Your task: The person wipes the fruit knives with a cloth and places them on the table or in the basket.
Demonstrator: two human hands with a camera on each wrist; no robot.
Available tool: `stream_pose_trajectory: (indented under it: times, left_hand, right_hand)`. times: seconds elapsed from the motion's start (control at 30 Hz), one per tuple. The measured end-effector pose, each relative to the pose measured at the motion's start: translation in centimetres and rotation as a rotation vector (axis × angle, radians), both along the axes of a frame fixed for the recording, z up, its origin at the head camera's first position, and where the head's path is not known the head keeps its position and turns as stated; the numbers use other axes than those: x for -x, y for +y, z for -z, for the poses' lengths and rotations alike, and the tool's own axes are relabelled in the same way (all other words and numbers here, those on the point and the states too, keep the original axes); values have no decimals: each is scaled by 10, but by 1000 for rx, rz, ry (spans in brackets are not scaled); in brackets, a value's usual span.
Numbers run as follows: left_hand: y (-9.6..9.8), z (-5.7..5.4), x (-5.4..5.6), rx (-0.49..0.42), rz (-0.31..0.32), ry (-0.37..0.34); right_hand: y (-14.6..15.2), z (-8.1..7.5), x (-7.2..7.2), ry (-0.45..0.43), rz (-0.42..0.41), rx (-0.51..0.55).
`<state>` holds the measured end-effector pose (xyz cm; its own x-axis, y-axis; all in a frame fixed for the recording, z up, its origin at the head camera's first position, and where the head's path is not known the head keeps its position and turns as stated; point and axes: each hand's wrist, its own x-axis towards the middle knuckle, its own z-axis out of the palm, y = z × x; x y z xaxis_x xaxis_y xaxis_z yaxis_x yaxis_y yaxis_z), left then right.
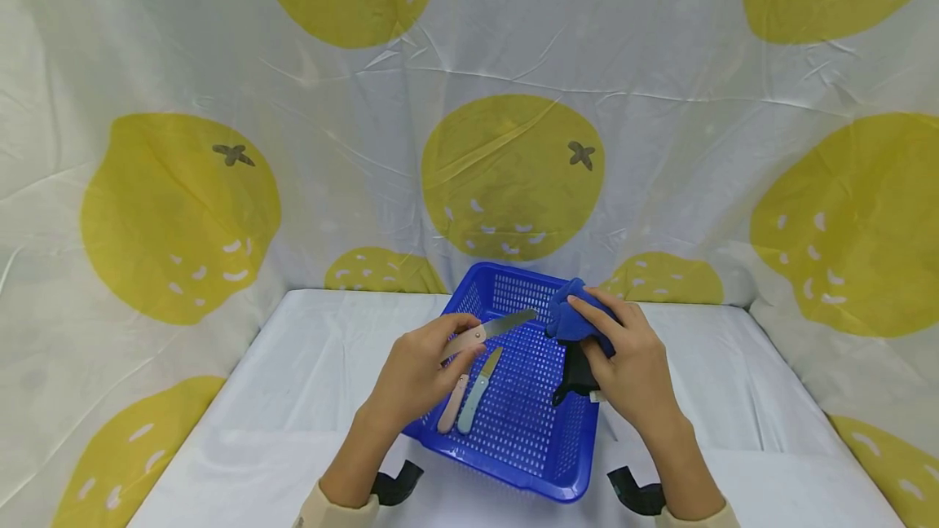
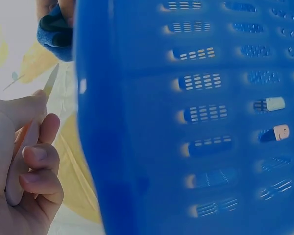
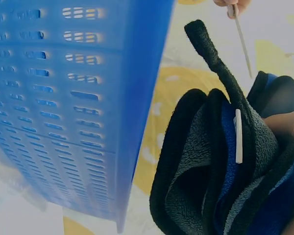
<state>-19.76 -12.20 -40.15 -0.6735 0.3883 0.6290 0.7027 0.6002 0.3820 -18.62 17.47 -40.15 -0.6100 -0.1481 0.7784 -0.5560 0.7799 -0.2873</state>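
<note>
My left hand (image 1: 428,367) grips a knife (image 1: 469,339) by its pale pink handle above the blue plastic basket (image 1: 506,471). The blade points toward my right hand (image 1: 632,357), which holds a bunched cloth (image 1: 575,318), blue on one face and dark grey with black edging on the other. A small gap parts the blade tip from the cloth. In the right wrist view the cloth (image 3: 186,161) hangs in folds with a loop and a white tag. Inside the basket lie a pink-handled knife (image 1: 453,406) and a light-blue-handled knife (image 1: 477,398), side by side.
The basket stands on a table with a white cover (image 1: 293,406). Behind it hangs a white curtain (image 1: 352,145) printed with large yellow lemons. Black curved mounts (image 1: 399,483) sit at both wrists near the basket's front edge.
</note>
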Motion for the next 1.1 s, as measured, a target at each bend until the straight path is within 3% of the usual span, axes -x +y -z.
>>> stream_pose_trajectory:
  times: [0.2, 0.47, 0.63, 0.93, 1.1]
  left_hand:
    - [0, 0, 0, -14, -27, -25]
    - [-1, 2, 2, -36, -73, 3]
    - [0, 3, 3, -51, -93, -48]
    - [6, 7, 4, -17, -45, -85]
    - [10, 7, 3, -19, -30, -27]
  right_hand:
    - [2, -1, -1, -16, 0, 12]
    - [0, -3, -3, -18, -20, 13]
    - [-6, -5, -6, -10, -37, 7]
    - [-23, -5, -13, -17, -122, -16]
    - [-35, -4, -17, -3, -185, -32]
